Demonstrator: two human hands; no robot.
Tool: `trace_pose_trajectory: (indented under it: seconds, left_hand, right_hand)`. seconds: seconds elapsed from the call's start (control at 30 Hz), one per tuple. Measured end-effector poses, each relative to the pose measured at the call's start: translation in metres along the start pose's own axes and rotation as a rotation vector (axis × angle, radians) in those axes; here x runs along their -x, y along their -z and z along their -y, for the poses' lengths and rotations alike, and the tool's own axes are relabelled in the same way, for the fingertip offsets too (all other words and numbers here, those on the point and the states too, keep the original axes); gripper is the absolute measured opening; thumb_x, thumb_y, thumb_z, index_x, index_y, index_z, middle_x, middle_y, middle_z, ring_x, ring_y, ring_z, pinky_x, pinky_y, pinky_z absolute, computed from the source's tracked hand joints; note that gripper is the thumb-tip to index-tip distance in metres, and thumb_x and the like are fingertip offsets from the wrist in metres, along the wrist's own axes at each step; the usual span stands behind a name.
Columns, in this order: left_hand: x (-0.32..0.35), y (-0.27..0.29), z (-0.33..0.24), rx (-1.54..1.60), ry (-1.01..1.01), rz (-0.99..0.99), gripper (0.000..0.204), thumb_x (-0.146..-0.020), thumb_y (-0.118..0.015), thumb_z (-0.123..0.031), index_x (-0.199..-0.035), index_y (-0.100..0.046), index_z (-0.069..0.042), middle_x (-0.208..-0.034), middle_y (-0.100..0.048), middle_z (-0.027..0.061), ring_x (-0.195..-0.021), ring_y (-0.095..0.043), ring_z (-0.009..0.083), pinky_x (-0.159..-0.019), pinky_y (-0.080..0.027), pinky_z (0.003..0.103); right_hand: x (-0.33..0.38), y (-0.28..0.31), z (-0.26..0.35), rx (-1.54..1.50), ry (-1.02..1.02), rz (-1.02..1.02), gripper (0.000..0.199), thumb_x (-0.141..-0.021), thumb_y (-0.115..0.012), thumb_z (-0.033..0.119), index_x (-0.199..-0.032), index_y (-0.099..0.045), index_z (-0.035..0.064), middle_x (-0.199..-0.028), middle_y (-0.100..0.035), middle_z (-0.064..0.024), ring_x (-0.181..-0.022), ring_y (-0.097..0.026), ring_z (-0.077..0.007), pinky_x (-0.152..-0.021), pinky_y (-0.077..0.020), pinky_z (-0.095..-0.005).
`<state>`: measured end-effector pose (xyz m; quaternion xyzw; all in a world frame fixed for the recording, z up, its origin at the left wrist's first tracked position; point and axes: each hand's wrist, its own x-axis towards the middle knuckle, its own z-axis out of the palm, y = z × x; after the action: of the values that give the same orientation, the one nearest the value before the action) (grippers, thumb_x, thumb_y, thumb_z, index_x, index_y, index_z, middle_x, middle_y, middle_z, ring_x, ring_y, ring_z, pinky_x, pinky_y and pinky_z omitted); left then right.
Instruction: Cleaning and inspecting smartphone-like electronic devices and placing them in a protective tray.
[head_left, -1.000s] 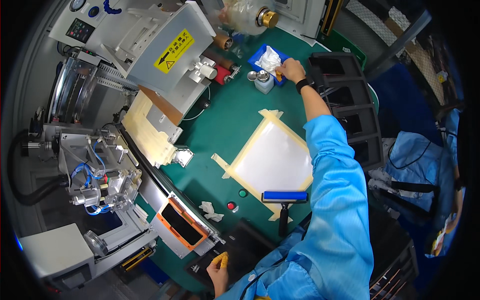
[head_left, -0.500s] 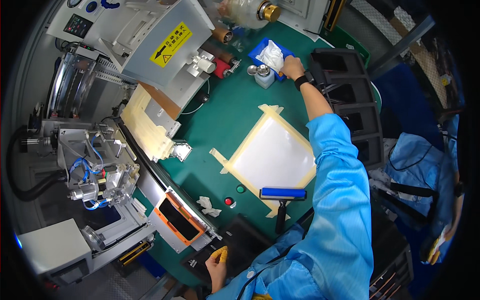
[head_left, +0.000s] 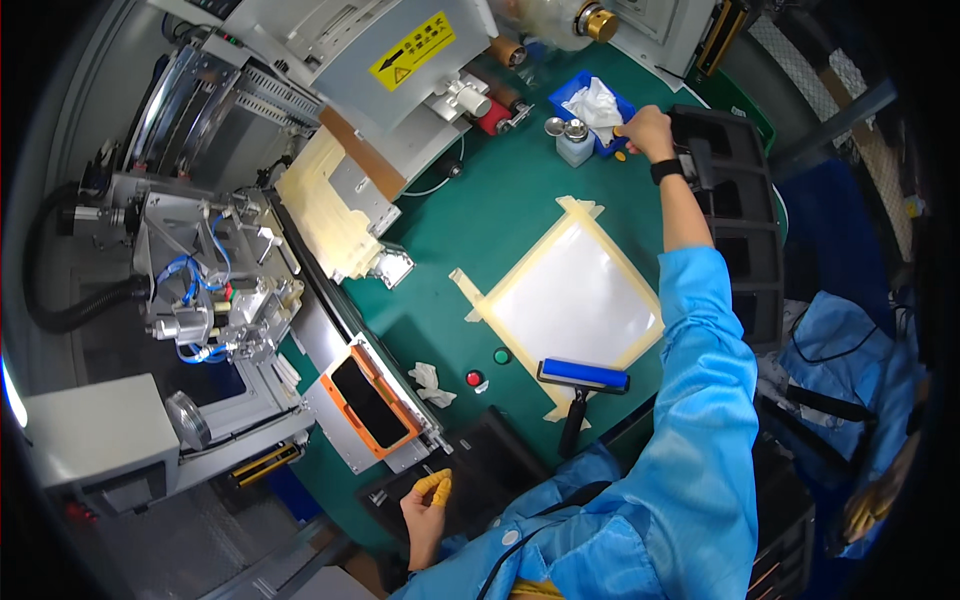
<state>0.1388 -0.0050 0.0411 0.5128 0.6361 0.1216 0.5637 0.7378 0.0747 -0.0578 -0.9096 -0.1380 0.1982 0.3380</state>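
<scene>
Blue sleeves run up from the lower right of the frame. Right hand (head_left: 648,132) at upper right, dark band (head_left: 667,171) on the wrist, fingers bent together at the edge of a blue tray (head_left: 567,90) that bears crumpled white cloth (head_left: 592,107); cannot tell whether the fingers grip anything. Small yellow piece (head_left: 620,156) on the green mat (head_left: 500,205) just below the fingertips. Pale bottle (head_left: 575,150) with metal top stands beside the tray, to its lower left.

Left hand (head_left: 424,510) at lower centre, yellow covers on the fingertips, fingers curled narrow; cannot tell if the tips meet or hold something. Near it, up and left, a dark panel (head_left: 368,400) in an orange frame.

Centre right: white sheet (head_left: 575,290) edged with cream tape, blue roller (head_left: 585,375) across its lower corner.
</scene>
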Motion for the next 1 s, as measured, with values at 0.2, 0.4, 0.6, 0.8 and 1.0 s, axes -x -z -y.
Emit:
trace_pose_trajectory:
  seconds: [0.2, 0.4, 0.6, 0.8, 1.0]
  left_hand:
    - [0.005, 0.003, -0.019, 0.070, -0.056, 0.097, 0.017, -0.080, -0.059, -0.005, -0.096, -0.061, 0.002, -0.086, -0.062, 0.0040, -0.072, -0.055, 0.0081, -0.065, -0.044, 0.020]
    - [0.014, 0.010, 0.002, 0.068, -0.031, 0.038, 0.019, -0.080, -0.059, -0.006, -0.098, -0.061, 0.001, -0.082, -0.061, 0.0030, -0.066, -0.053, 0.0062, -0.058, -0.040, 0.017]
    - [0.023, 0.004, 0.006, 0.118, 0.003, 0.026, 0.018, -0.081, -0.059, -0.006, -0.097, -0.062, 0.001, -0.081, -0.062, 0.0025, -0.065, -0.053, 0.0061, -0.056, -0.040, 0.017]
    - [0.016, -0.007, 0.000, 0.103, 0.003, 0.054, 0.017, -0.081, -0.059, -0.006, -0.096, -0.062, 0.001, -0.081, -0.062, 0.0026, -0.065, -0.053, 0.0057, -0.056, -0.040, 0.017]
    - [0.007, -0.013, -0.001, 0.078, 0.037, 0.097, 0.018, -0.081, -0.059, -0.007, -0.097, -0.061, 0.001, -0.082, -0.062, 0.0031, -0.065, -0.054, 0.0059, -0.056, -0.040, 0.017]
  right_hand:
    - [0.070, 0.013, 0.010, -0.467, 0.161, 0.205, 0.020, -0.071, -0.068, 0.014, -0.069, -0.060, -0.0033, -0.058, -0.059, -0.0073, -0.052, -0.060, -0.0140, -0.050, -0.0491, -0.0230]
    - [0.002, 0.000, 0.017, -0.809, 0.016, 0.148, 0.022, -0.080, -0.061, 0.017, -0.087, -0.057, -0.0036, -0.078, -0.059, -0.0068, -0.070, -0.060, -0.0133, -0.064, -0.0486, -0.0212]
    - [-0.011, 0.013, 0.029, -0.452, 0.002, 0.068, 0.021, -0.071, -0.067, 0.011, -0.073, -0.058, -0.0083, -0.068, -0.060, -0.0117, -0.055, -0.062, -0.0198, -0.047, -0.0523, -0.0245]
    - [0.029, 0.003, -0.037, -1.080, -0.021, 0.338, 0.012, -0.078, -0.056, 0.003, -0.080, -0.053, -0.0086, -0.083, -0.058, -0.0149, -0.079, -0.062, -0.0208, -0.069, -0.0532, -0.0246]
    - [0.066, -0.007, -0.098, -1.567, 0.001, 0.187, 0.004, -0.074, -0.050, 0.001, -0.077, -0.052, -0.0011, -0.074, -0.055, -0.0097, -0.064, -0.056, -0.0164, -0.059, -0.0506, -0.0248]
